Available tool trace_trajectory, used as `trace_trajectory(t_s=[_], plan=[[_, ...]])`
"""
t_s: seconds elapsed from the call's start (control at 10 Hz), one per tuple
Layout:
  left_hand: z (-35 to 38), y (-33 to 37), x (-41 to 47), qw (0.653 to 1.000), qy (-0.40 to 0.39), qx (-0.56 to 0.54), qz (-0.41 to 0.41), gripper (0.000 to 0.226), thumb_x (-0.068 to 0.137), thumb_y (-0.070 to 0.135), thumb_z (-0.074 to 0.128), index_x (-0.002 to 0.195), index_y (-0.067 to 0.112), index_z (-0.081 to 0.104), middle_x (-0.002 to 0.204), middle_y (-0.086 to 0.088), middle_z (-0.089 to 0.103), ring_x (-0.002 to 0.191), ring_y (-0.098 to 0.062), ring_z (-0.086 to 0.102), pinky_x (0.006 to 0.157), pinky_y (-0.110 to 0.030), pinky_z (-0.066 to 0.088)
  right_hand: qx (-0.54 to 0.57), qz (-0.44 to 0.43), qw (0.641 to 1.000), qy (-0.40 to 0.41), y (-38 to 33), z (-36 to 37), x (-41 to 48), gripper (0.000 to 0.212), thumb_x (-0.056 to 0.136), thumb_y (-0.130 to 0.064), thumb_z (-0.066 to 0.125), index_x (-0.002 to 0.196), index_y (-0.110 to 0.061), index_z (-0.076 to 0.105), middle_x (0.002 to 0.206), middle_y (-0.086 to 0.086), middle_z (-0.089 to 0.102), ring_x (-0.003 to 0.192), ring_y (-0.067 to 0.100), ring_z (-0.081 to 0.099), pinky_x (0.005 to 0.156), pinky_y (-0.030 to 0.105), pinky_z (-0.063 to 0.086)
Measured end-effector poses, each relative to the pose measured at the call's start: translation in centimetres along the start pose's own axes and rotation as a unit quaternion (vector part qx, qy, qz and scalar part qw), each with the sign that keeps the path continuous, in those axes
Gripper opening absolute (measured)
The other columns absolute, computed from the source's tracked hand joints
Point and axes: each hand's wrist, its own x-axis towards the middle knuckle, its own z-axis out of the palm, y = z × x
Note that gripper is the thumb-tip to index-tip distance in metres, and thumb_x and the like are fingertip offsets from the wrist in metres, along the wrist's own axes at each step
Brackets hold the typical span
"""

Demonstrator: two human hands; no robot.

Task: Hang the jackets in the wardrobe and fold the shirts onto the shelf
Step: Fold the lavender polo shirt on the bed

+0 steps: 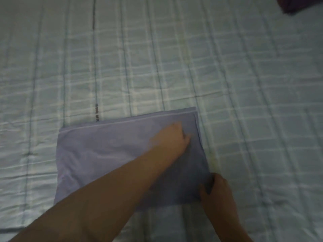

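A lavender-blue shirt (97, 154) lies folded into a rectangle on the bed, near the lower middle of the head view. My left hand (170, 137) reaches across it and rests on its upper right part, fingers curled against the cloth; the picture is blurred, so I cannot tell whether it pinches a fold. My right hand (216, 191) grips the shirt's lower right corner, with the thumb on top of the fabric. My left forearm hides part of the shirt's lower edge.
The bed is covered by a pale green checked quilt (174, 58) that fills the view. A dark purple piece of cloth (300, 4) shows at the top right corner.
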Motion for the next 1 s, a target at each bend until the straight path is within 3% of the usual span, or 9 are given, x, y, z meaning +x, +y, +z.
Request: trace_trajectory(t_s=[0.1,0.2,0.3,0.4,0.6,0.7,0.8,0.9,1.0], plan=[[1.5,3.6,3.4,1.0,0.012,-0.006,-0.001,0.045,0.097,0.048,0.049,0.121,0.01,0.056,0.121,-0.013,0.063,0.112,-0.031,0.058,0.093,-0.04,0.045,0.004,0.024,0.999,-0.044,0.0,-0.2,0.3,0.031,0.079,-0.04,0.067,0.096,-0.023,0.049,0.093,0.002,0.066,0.091,0.027,0.068,0.07,0.034,0.049],[2.8,5.3,5.5,0.998,0.006,0.005,-0.058,0.059,0.092,0.058,0.05,0.125,0.01,0.053,0.124,-0.011,0.062,0.116,-0.03,0.059,0.093,-0.039,0.047,-0.018,0.005,0.998,-0.062,-0.1,-0.4,0.3,0.035,0.083,-0.049,0.062,0.104,-0.025,0.045,0.103,0.004,0.064,0.101,0.027,0.066,0.076,0.035,0.047],[4.0,5.8,6.8,0.995,0.009,0.031,-0.098,0.076,0.092,0.059,0.051,0.139,0.001,0.036,0.133,-0.017,0.055,0.121,-0.032,0.056,0.094,-0.04,0.047,-0.005,-0.01,0.998,-0.055,-0.2,-0.4,0.5,0.036,0.084,-0.047,0.063,0.104,-0.024,0.044,0.105,0.006,0.064,0.103,0.03,0.065,0.08,0.037,0.05],[4.5,5.8,7.4,0.993,0.01,0.057,-0.1,0.078,0.096,0.054,0.05,0.142,-0.004,0.027,0.134,-0.02,0.052,0.121,-0.033,0.056,0.092,-0.041,0.048,-0.005,-0.005,0.998,-0.055,-0.2,-0.5,0.7,0.035,0.084,-0.049,0.062,0.098,-0.026,0.04,0.103,0.005,0.065,0.101,0.029,0.065,0.077,0.036,0.049],[5.1,5.2,8.1,0.994,0.009,0.025,-0.105,0.056,0.104,0.015,0.036,0.144,-0.019,0.017,0.135,-0.033,0.049,0.122,-0.041,0.053,0.096,-0.044,0.046,-0.069,-0.045,0.996,-0.04,-0.2,-0.4,0.6,0.026,0.091,-0.046,0.052,0.097,-0.021,0.053,0.107,0.002,0.06,0.105,0.025,0.061,0.081,0.036,0.048],[4.8,5.1,7.7,0.994,-0.029,0.012,-0.108,0.047,0.098,0.0,0.034,0.142,-0.013,0.025,0.132,-0.029,0.052,0.118,-0.043,0.054,0.095,-0.042,0.047,-0.059,-0.044,0.997,-0.037,-0.5,0.0,0.0,0.024,0.088,-0.045,0.055,0.085,-0.022,0.048,0.098,0.002,0.061,0.099,0.027,0.063,0.076,0.037,0.05],[4.6,4.3,7.8,0.995,-0.031,0.059,-0.074,0.042,0.101,0.0,0.029,0.139,-0.018,0.025,0.136,-0.032,0.05,0.123,-0.04,0.053,0.103,-0.041,0.043,-0.021,-0.026,0.998,-0.047,-1.5,-0.1,-0.8,0.026,0.09,-0.045,0.054,0.082,-0.024,0.041,0.089,0.001,0.063,0.094,0.027,0.065,0.068,0.032,0.043],[1.5,4.4,5.8,0.986,0.014,-0.103,-0.129,0.034,0.1,0.006,0.039,0.133,0.0,0.043,0.12,-0.021,0.061,0.108,-0.037,0.061,0.079,-0.034,0.043,0.02,-0.046,0.998,-0.049,-2.7,-0.1,-2.1,0.032,0.089,-0.042,0.057,0.076,-0.022,0.037,0.069,-0.004,0.055,0.074,0.024,0.062,0.062,0.033,0.042],[-0.3,2.3,4.9,0.989,0.043,-0.09,-0.107,0.026,0.097,0.014,0.044,0.121,0.005,0.049,0.102,-0.013,0.062,0.098,-0.036,0.063,0.073,-0.035,0.043,0.019,-0.07,0.997,-0.033,-4.4,-0.1,-3.8,0.034,0.086,-0.038,0.062,0.073,-0.021,0.035,0.063,-0.002,0.049,0.065,0.023,0.055,0.058,0.036,0.039]])
